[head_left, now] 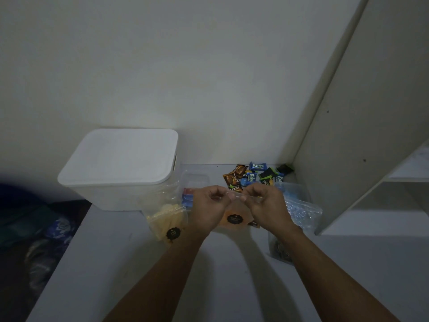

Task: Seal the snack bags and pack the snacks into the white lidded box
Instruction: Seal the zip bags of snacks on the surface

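Right now both hands pinch the top strip of a clear zip bag of orange snacks with a black round label (pixel 234 218), left hand (pixel 210 205) at one end, right hand (pixel 264 204) at the other. Beside the left wrist lies a clear bag of pale yellow chips (pixel 166 220), same black sticker, writing unreadable. Behind the hands, small wrappers reading "Nextar" (pixel 233 180) and "Kalpa" (pixel 249 178). Further left, against the wall, the white plastic box with its lid on (pixel 118 159).
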### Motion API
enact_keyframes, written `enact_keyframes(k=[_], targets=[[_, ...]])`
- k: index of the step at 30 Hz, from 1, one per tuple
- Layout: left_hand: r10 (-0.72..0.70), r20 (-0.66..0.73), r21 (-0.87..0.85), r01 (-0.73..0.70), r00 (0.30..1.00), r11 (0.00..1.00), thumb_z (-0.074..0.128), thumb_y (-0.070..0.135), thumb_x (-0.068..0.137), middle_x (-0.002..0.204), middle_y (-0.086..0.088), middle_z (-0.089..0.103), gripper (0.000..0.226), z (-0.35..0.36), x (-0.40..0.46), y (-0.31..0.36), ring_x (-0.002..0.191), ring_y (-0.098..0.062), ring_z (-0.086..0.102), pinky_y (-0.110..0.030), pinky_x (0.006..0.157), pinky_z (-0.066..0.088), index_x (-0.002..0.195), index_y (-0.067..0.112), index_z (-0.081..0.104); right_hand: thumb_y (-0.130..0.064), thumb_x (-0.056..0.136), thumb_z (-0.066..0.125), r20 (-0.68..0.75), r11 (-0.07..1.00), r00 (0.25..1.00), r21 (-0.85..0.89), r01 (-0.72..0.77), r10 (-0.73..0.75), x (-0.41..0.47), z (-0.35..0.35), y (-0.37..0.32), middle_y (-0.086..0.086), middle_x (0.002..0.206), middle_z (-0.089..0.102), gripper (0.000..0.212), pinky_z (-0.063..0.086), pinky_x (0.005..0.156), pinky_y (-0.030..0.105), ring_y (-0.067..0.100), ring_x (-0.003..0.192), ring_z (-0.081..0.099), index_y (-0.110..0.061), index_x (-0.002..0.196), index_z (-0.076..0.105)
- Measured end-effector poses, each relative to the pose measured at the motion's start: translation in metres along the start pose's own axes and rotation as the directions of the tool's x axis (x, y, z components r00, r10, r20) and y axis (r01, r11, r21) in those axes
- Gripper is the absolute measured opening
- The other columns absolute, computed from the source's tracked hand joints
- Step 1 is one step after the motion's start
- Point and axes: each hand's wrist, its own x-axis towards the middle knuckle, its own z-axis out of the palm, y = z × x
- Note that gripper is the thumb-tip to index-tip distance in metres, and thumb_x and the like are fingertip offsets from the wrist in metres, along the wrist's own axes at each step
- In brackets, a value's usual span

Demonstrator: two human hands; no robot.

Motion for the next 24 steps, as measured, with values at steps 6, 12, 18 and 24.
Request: enact_keyframes(k=[6, 12, 18, 24], targets=[[-0.018, -0.059, -0.028, 0.016, 0.998, 0.999, 0.068, 0.008, 0.082, 0.076, -0.003, 0.068, 0.007, -0.004, 0.001, 0.002, 0.073, -0.016, 0.064, -0.035, 0.072, 0.055, 0.077, 0.011, 0.070, -0.015, 0.081, 0.072, 0.030, 0.996, 0.998, 0.060, -0.064, 0.062, 0.002, -0.002, -0.002, -0.005, 0.071, 0.065, 0.009, 0.048, 0.061, 0.028, 0.012, 0.070, 0.061, -0.020, 0.074, 0.068], [-0.038, 0.055, -0.098, 0.043, 0.998, 0.994, 0.074, 0.008, 0.077, 0.082, -0.005, 0.071, 0.010, -0.006, 0.001, 0.000, 0.076, -0.015, 0.066, -0.029, 0.067, 0.054, 0.085, 0.012, 0.071, -0.008, 0.081, 0.072, 0.023, 0.996, 0.997, 0.046, -0.081, 0.080, 0.004, -0.003, -0.002, -0.009, 0.067, 0.064, 0.018, 0.043, 0.061, 0.020, 0.006, 0.065, 0.059, -0.023, 0.072, 0.068], [-0.085, -0.012, -0.110, 0.084, 0.996, 0.990, 0.074, 0.010, 0.077, 0.077, -0.007, 0.071, 0.003, -0.007, 0.005, 0.000, 0.073, -0.020, 0.067, -0.036, 0.068, 0.055, 0.079, 0.011, 0.073, -0.014, 0.080, 0.074, 0.026, 0.989, 0.994, 0.094, -0.112, 0.110, 0.003, -0.009, -0.002, 0.001, 0.073, 0.068, 0.009, 0.048, 0.059, 0.018, 0.011, 0.067, 0.061, -0.020, 0.076, 0.068], [-0.127, -0.072, -0.218, 0.109, 0.989, 0.970, 0.073, 0.012, 0.079, 0.082, -0.015, 0.073, 0.007, -0.015, 0.003, 0.003, 0.083, -0.034, 0.069, -0.049, 0.077, 0.059, 0.083, 0.007, 0.075, -0.013, 0.076, 0.078, 0.016, 0.978, 0.985, 0.124, -0.170, 0.169, 0.005, -0.016, -0.001, 0.000, 0.068, 0.070, 0.019, 0.049, 0.059, 0.020, 0.012, 0.064, 0.065, -0.024, 0.065, 0.067]])
